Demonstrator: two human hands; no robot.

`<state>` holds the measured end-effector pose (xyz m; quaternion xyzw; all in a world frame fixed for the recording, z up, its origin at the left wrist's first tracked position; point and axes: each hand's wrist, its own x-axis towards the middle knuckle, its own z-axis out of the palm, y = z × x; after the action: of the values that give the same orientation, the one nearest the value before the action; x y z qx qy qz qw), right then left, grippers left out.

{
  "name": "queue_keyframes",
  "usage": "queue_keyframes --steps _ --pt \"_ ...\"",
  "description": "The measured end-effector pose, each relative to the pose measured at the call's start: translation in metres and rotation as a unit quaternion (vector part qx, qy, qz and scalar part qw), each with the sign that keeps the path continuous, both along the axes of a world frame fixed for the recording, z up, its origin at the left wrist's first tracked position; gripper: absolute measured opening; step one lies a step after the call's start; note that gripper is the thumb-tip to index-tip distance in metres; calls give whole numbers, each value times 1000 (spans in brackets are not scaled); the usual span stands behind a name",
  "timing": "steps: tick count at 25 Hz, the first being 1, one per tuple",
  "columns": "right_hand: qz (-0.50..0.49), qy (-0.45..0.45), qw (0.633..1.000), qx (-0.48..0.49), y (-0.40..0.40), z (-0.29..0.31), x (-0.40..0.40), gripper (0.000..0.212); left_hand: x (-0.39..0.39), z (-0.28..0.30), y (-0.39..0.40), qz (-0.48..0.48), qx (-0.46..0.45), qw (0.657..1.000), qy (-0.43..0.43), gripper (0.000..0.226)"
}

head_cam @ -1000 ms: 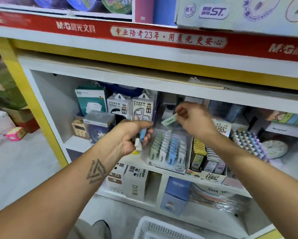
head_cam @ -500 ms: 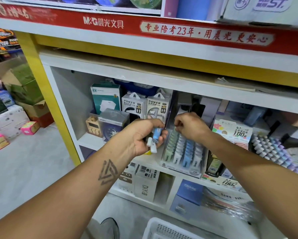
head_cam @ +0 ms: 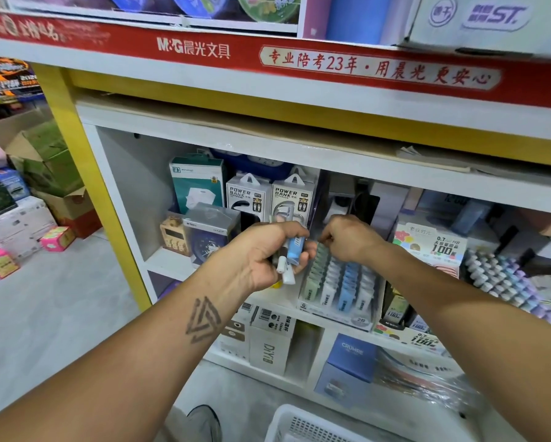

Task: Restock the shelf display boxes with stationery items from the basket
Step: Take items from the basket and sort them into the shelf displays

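Fingers [head_cam: 301, 255] of left hand [head_cam: 264, 253] curled round refill tubes [head_cam: 291, 250]; right hand [head_cam: 347, 239] over display box [head_cam: 338, 314] (grip unclear).

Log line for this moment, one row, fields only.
step: restocking display box | left hand: grips blue and white packs | right hand: at green row's back end | basket: below

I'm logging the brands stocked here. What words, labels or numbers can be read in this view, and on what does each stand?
"M&G 晨光文具": red shelf banner.
"专业陪考23年·用晨光更安心": same banner.
"ST": pale carton on the top shelf.
"POWER BANK": two white hanging boxes.
"0.7 HB 100": white floral lead display box.
"2B": clear display box of small refill packs.
"DIYi": white carton on the lower shelf.
"CRUHRE", uncertain: blue box.
Teal box and barcode labels: too small.
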<state>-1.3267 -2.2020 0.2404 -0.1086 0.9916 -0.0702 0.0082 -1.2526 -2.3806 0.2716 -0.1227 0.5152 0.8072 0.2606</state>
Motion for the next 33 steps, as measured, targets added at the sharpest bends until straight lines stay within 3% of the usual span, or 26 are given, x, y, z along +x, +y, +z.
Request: queue_keyframes --steps 2,4,5,6,8,12,14,21,22,24,26,28,30,32,33 --pt "-17 -32 982 -183 -2 12 10 22 0 0 3 -14 13 1000 -1 6" --pt "-36 -144 872 -467 2 30 28 19 1 1 8 -41 22 999 4 8" --pt "-27 -198 817 -541 7 37 37 17 2 1 11 -53 27 998 7 11" --pt "-13 -235 791 -565 13 42 45 18 3 2 15 -59 36 998 7 12" --pt "7 -271 778 -567 21 47 58 26 6 3 24 -65 50 997 11 15" --pt "-41 -245 741 -623 36 52 64 19 10 6 36 -76 72 994 23 19" --pt "-64 -216 746 -627 41 55 64 13 12 8 39 -79 72 994 33 21" --pt "-101 -41 835 -540 46 57 60 5 8 7 44 -69 23 996 54 29" --pt "-75 -6 869 -489 47 56 61 8 6 6 44 -66 13 996 60 28" --pt "34 108 956 -272 51 55 66 22 3 6 45 -52 6 997 61 21" --pt "177 179 963 -94 51 54 72 41 1 7 44 -44 12 997 58 14" --pt "239 185 952 -44 48 50 72 33 1 7 43 -47 21 997 52 17" --pt "188 165 966 -66 46 47 67 15 -1 7 41 -42 32 998 40 22" --pt "48 67 970 -227 48 46 62 23 -5 7 36 -9 40 999 22 23" --pt "-5 10 943 -332 50 45 61 34 -8 6 32 8 38 999 16 22"
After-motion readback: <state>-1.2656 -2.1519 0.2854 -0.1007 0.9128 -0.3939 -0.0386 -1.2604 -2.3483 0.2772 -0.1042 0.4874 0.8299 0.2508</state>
